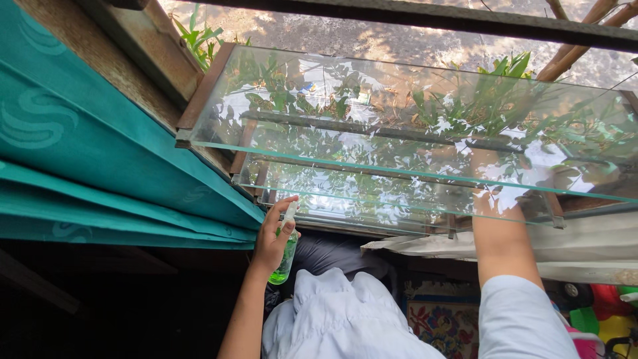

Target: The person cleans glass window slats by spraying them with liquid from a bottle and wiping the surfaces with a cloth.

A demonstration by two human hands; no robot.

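Head view: your left hand (271, 240) is wrapped tight around a green spray bottle (286, 256) just below the glass louvre panes (399, 133); your right hand (495, 183) reaches behind the glass, its grip unclear.

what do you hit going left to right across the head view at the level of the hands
teal curtain → left hand → green spray bottle → white cloth bundle → right forearm under the glass louvre panes → colourful toys
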